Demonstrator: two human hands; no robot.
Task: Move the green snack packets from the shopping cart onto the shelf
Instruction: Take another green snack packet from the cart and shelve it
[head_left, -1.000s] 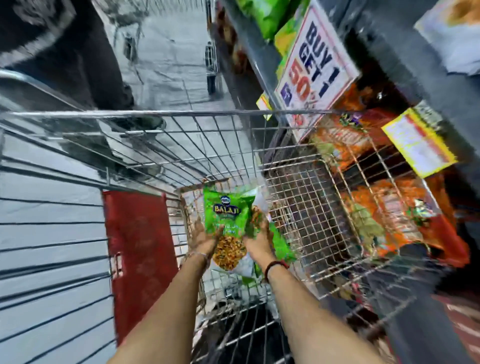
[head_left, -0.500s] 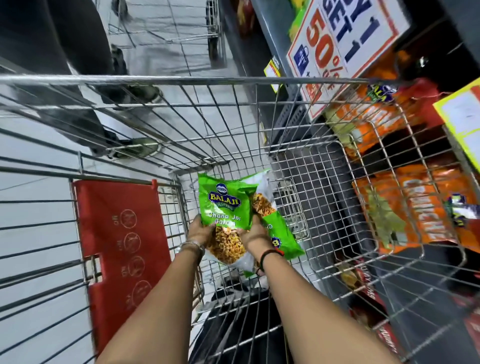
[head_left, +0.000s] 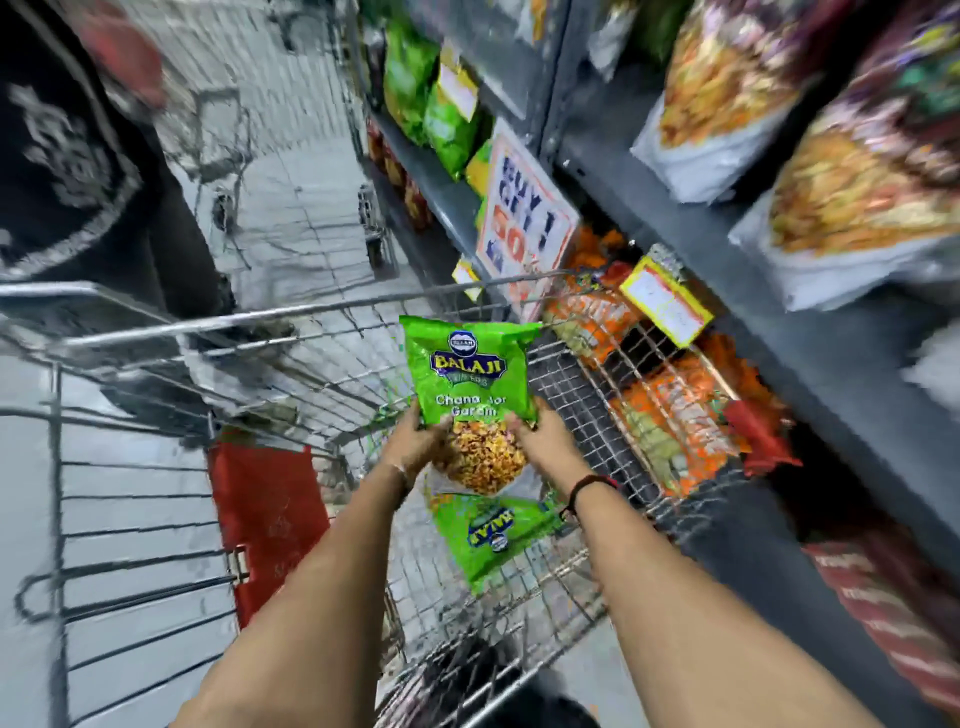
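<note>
I hold a green Balaji snack packet (head_left: 470, 374) upright above the wire shopping cart (head_left: 249, 314). My left hand (head_left: 415, 444) grips its lower left edge and my right hand (head_left: 545, 441) grips its lower right edge. A second green packet (head_left: 493, 535) lies upside down in the cart beneath my wrists. The grey shelf (head_left: 644, 187) rises to the right of the cart, with green packets (head_left: 431, 98) standing on a farther section.
A "Buy 1 Get 1" sign (head_left: 524, 208) hangs off the shelf edge. Orange packets (head_left: 670, 405) fill the lower shelf beside the cart, with a yellow price tag (head_left: 665, 301). A person in dark clothes (head_left: 78, 166) stands at left. A red seat flap (head_left: 270, 514) is in the cart.
Both hands have lifted one green packet up out of the cart. The second packet stayed behind in the cart. The view has swung up toward the shelf.
</note>
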